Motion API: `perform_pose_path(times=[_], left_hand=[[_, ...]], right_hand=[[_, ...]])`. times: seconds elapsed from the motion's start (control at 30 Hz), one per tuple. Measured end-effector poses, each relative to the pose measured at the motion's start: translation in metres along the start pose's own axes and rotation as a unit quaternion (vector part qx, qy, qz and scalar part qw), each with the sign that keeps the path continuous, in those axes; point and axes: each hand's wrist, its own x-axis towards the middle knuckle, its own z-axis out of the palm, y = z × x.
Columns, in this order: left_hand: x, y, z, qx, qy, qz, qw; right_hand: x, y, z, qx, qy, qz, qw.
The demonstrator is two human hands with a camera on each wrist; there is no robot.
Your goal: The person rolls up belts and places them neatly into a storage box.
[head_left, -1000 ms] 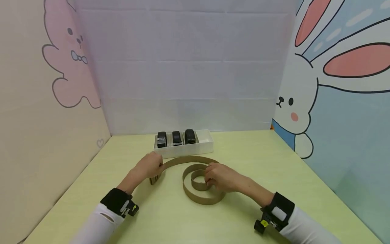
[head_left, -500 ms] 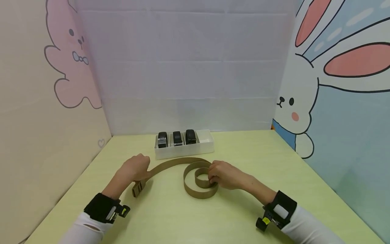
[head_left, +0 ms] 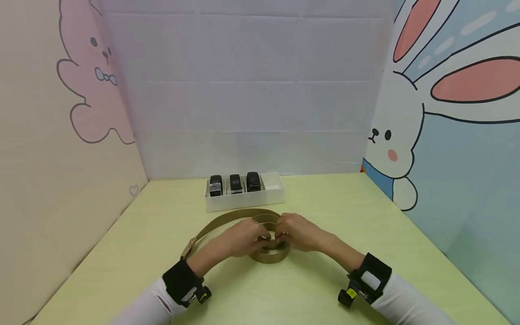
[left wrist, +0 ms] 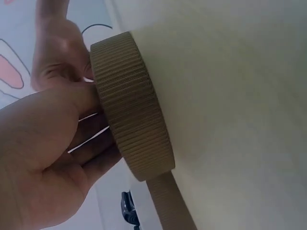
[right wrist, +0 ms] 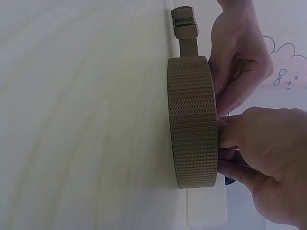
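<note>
A tan webbing belt (head_left: 266, 257) stands on edge on the table, wound in a loose spiral. Its tail curves out to the left and ends in a buckle (head_left: 188, 248) beside my left wrist. My left hand (head_left: 243, 236) reaches over into the coil and pinches the inner turns from the left. From the right, my right hand (head_left: 301, 232) grips the same inner turns, fingertips close to the left hand's. In both wrist views the ribbed outer turn (left wrist: 132, 108) hides the fingertips. The right wrist view also shows the buckle (right wrist: 184, 22) beyond the coil.
Behind the coil stands a white divided box (head_left: 245, 200). Three of its compartments hold rolled black belts (head_left: 253, 181); the right one shows only its white bottom. A white sheet (head_left: 252, 90) and printed side walls surround the pale yellow table (head_left: 345, 203).
My left hand has let go of the belt near the buckle and moved right to the coil's centre. My right hand stays at the coil, which has tightened slightly since a second ago.
</note>
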Motion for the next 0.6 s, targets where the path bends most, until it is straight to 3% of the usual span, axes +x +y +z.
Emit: perform_pose_path(times=[0.23,0.43,0.6], left_hand=[[0.011,0.002,0.009,-0.014,0.019,0.008,0.9997],[0.011,-0.002,0.007,-0.019,0.000,0.006,0.9998],[0.007,-0.008,0.004,-0.032,-0.007,-0.006,0.9994]], right_hand=[[0.000,0.002,0.000,0.012,0.008,0.002,1.000],[-0.001,-0.008,-0.006,0.026,0.004,0.020,0.999],[-0.002,-0.027,-0.005,0.059,-0.019,-0.016,0.998]])
